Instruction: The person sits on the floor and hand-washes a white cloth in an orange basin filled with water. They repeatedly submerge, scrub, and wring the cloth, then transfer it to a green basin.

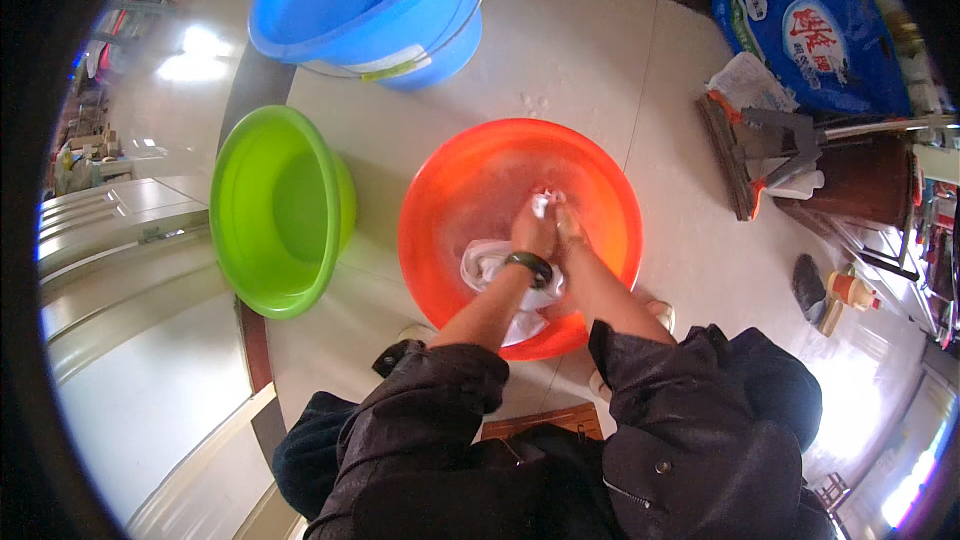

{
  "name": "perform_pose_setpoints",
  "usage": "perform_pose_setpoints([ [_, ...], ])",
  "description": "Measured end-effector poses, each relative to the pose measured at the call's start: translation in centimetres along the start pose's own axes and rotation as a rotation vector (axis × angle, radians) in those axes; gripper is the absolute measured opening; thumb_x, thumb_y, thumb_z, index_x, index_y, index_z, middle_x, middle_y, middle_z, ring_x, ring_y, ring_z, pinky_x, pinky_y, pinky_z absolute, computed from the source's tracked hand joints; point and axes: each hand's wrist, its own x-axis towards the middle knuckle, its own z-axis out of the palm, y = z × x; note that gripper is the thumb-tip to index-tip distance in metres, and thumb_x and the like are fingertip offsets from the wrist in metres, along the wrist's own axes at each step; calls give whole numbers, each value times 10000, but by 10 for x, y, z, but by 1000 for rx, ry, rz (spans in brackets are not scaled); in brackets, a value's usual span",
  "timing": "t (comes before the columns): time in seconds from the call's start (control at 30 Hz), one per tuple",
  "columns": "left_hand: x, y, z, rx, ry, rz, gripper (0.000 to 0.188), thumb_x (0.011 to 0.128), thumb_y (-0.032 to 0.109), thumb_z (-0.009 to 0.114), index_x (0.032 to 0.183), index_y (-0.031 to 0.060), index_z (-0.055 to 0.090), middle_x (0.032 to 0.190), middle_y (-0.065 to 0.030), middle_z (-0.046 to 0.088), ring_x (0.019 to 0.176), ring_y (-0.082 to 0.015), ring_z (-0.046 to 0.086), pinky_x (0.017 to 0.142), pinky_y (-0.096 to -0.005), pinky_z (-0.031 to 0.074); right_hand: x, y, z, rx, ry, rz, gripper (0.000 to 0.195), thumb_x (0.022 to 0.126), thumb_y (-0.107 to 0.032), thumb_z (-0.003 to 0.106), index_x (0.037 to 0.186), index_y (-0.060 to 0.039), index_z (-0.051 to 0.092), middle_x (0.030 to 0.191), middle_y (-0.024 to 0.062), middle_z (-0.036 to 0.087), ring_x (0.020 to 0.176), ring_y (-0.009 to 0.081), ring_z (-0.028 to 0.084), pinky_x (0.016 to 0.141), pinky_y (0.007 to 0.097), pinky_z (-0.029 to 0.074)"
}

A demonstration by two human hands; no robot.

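An orange plastic basin (pixel 457 187) stands on the tiled floor before me, with cloudy water in it. Both my hands are together over its middle, gripping a bunched part of a white cloth (pixel 484 262). My left hand (pixel 534 232), with a dark bangle at its wrist, is closed on the cloth, and a bit of it sticks up past the fingers. My right hand (pixel 570 225) presses against it from the right side, also on the cloth; its fingers are partly hidden. The rest of the cloth lies in the basin under my left wrist, towards me.
Left of the basin stands a green plastic basin (pixel 328 210). A blue bucket (pixel 450 37) with a wire handle is beyond it. At the right are a squeegee-type mop head (pixel 727 157), a blue printed bag (pixel 847 30) and a bottle (pixel 855 291). A wooden stool (pixel 544 421) is beneath me.
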Motion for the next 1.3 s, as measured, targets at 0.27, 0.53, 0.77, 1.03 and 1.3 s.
perform_pose_setpoints([
  [0.27, -19, -16, 2, -153, 32, 44, 334, 915, 135, 439, 1226, 18, 478, 1244, -173, 519, 1138, -298, 498, 951, -360, 376, 5, -7, -5, 16, -133, 35, 478, 871, -467, 498, 1158, -86, 534, 1109, 97, 562, 961, 270, 546, 840, 427, 438],
  [0.53, 14, -35, -21, -508, -70, -155, 341, 915, 269, 446, 1158, 43, 526, 1228, -145, 514, 1152, -296, 465, 915, -441, 360, 5, 37, 22, -146, -110, -182, 526, 888, -433, 508, 1301, -116, 438, 1363, 80, 364, 1260, 222, 308, 1023, 385, 281],
  [0.77, 25, -51, -17, 31, 17, -125, 375, 919, 338, 429, 1020, 8, 574, 990, -232, 612, 963, -377, 582, 778, -438, 439, 5, 7, 18, -39, -150, 6, 369, 902, -381, 497, 1140, -103, 546, 1140, 75, 549, 1049, 223, 511, 905, 355, 419],
  [1.03, 85, -107, -67, 253, 369, -148, 505, 908, 475, 391, 1124, 44, 541, 1068, -156, 607, 984, -323, 580, 822, -413, 447, 44, -7, 19, -427, 346, -319, 517, 889, -222, 533, 1355, -86, 356, 1350, 155, 391, 1235, 263, 388, 983, 426, 347],
  [1.3, 11, 21, -21, 70, 212, 133, 414, 774, 424, 625, 860, 20, 622, 834, -218, 634, 799, -377, 619, 674, -407, 487, 36, -29, 37, -73, 160, 40, 254, 864, -301, 536, 1028, -108, 554, 996, 103, 606, 802, 286, 582, 729, 433, 482],
])
